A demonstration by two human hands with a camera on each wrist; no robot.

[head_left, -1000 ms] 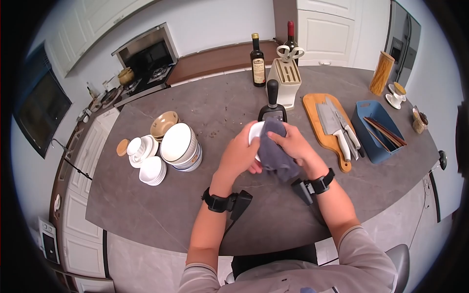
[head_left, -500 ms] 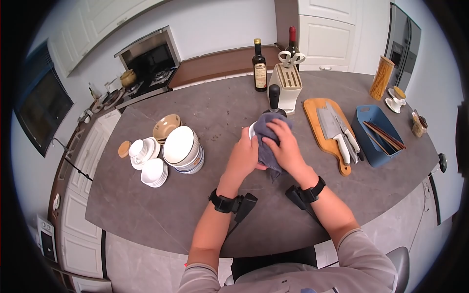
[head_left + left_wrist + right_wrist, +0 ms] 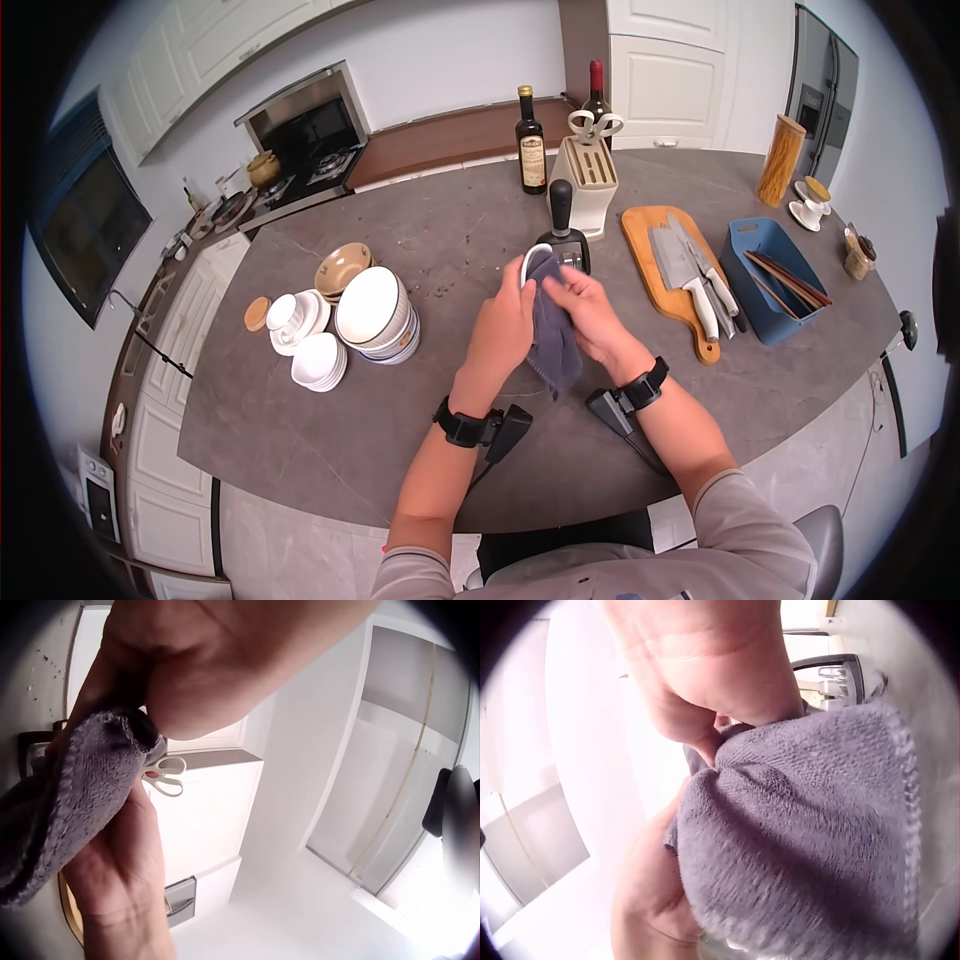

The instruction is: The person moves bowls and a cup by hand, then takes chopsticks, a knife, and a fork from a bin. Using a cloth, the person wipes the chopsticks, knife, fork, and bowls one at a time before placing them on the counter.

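My left hand (image 3: 503,325) holds a small white bowl (image 3: 537,251), tilted on edge above the countertop; only part of its rim shows. A grey-purple towel (image 3: 556,345) is draped over the bowl and hangs below it. My right hand (image 3: 597,322) pinches the towel at the bowl's right side, thumb pressed into the cloth. In the right wrist view the towel (image 3: 802,825) spreads wide from the fingers and hides the bowl. In the left wrist view a fold of towel (image 3: 101,780) lies between both hands.
At left stand stacked large bowls (image 3: 370,305), small white bowls (image 3: 318,362) and brown bowls (image 3: 343,265). A black-handled tool (image 3: 562,210) and knife block (image 3: 583,185) stand just beyond my hands. Rightward are knives (image 3: 680,262) on a cutting board (image 3: 645,250) and a blue bin (image 3: 770,300) with chopsticks.
My right hand has gone from pinching the towel to spreading over the bowl, then back to pinching at its right. The bowl has turned more on edge; the left hand keeps its hold.
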